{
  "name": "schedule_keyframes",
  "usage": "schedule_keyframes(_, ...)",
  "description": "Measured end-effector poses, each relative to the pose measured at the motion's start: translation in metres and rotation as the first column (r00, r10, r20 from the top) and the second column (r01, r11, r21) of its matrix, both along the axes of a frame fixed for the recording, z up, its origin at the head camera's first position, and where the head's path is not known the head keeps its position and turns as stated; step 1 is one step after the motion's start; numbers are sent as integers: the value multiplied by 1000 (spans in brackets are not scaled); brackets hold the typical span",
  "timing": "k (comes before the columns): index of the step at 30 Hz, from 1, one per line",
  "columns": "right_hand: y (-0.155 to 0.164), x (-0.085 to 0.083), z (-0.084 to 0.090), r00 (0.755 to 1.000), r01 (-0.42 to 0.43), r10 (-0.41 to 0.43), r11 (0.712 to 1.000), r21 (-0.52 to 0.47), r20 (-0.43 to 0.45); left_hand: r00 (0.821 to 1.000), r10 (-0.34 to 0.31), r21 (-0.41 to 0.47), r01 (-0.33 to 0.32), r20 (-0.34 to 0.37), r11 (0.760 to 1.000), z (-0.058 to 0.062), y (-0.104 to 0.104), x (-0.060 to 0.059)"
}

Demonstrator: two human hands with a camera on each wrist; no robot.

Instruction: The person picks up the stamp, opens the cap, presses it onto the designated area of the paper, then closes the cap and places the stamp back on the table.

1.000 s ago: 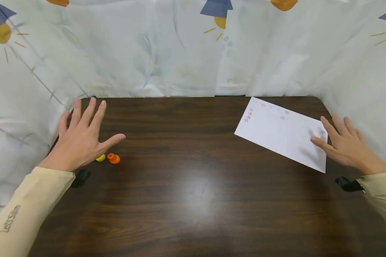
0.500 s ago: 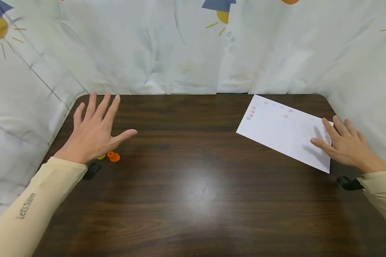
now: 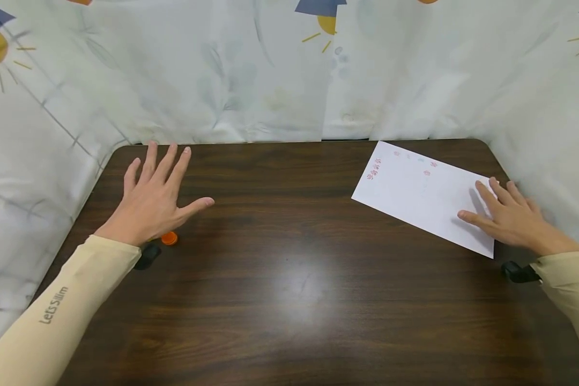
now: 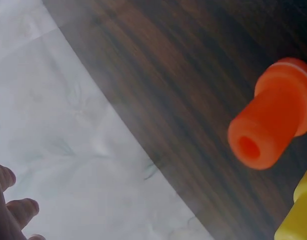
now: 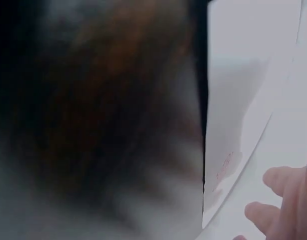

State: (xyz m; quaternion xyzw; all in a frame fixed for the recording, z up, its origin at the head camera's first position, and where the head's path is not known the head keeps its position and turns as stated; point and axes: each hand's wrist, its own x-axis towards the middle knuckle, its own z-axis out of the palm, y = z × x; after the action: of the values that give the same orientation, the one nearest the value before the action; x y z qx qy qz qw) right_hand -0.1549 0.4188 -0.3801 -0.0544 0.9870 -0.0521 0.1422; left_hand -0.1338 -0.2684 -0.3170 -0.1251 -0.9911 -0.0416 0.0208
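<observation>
Currently both hands are flat and spread, neither closed round anything. Left hand (image 3: 151,206) hovers or rests low over the left side of the table (image 3: 289,300), fingers straight and fanned toward the far edge, thumb out to the right — nothing gripped. Just behind its heel sits an orange piece (image 3: 169,238), half hidden by the wrist in the head view. The left wrist view shows it better: the orange piece (image 4: 271,120) is a short stepped tube with a hole in its end, lying on its side on the dark wood, with a yellow piece (image 4: 298,210) just beside it at the frame's lower right corner. Only the fingertips (image 4: 16,210) of the left hand show there, clear of both pieces.

Right hand (image 3: 509,217) lies on the near right corner of a sheet (image 3: 415,193) of white paper — fingers straight, palm down, pressing rather than pinching, as far as the head view shows. The sheet lies flat at the table's far right, skewed, one corner almost at the far edge, with small red marks along its far end. The right wrist view is badly blurred; the sheet's (image 5: 243,100) edge and a few fingertips (image 5: 278,180) are about all that reads, so contact there is probably light but I cannot confirm.

Cream sleeves (image 3: 58,316) cover both forearms. A printed cloth (image 3: 270,69) hangs round the table on three sides.
</observation>
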Motion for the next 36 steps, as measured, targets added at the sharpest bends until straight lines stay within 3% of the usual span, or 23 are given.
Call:
schedule_keyframes(6, -1, -4, -1, 999, -4, 3, 1000, 26, 45, 1000, -4, 6, 4, 17, 1000, -6, 4, 0)
schedule_keyframes(17, -10, -2, -7, 994, -33, 28, 999, 39, 108, 999, -36, 2, 36, 31, 999, -6, 12, 4)
schedule_keyframes(29, -22, 0, -4, 992, -61, 55, 997, 52, 109, 996, -27, -26, 30, 89, 999, -17, -19, 31)
schedule_keyframes(36, -25, -1, -3, 991, -80, 73, 995, 57, 112, 993, -44, 73, 36, 113, 997, -21, -41, 43)
